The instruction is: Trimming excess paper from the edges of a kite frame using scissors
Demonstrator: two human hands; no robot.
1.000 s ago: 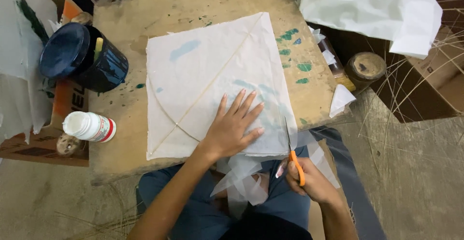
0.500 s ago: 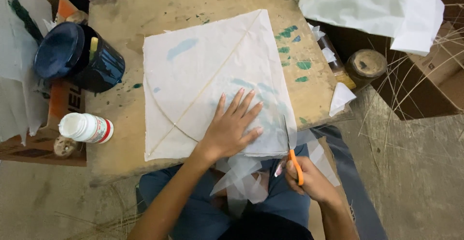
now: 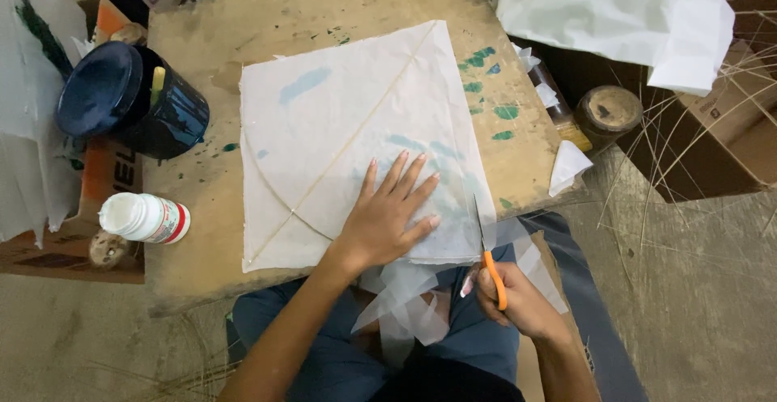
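From where I stand, the far left holds a dark blue paint tin (image 3: 133,102) and, nearer the person, a white glue bottle (image 3: 146,217) lying on its side at the edge of the worn wooden tabletop (image 3: 324,5). In the middle lies the white paper kite (image 3: 348,135), flat, its thin sticks crossing under the sheet. The left hand (image 3: 388,216) presses down on the kite's near corner area, fingers spread apart and palm flat, forearm coming up from the lap. That is the thing to get right, I think — keep that hand firm and close to the cut so the thin paper stays taut and does not drag. Further right, the right hand (image 3: 514,293) is closed around the orange-handled scissors (image 3: 486,248), wrist low below the tabletop's edge, blades pointing away along the kite's right border. Short, steady snips following the edge would suit — loose paper trimmings (image 3: 405,301) hang over the lap.
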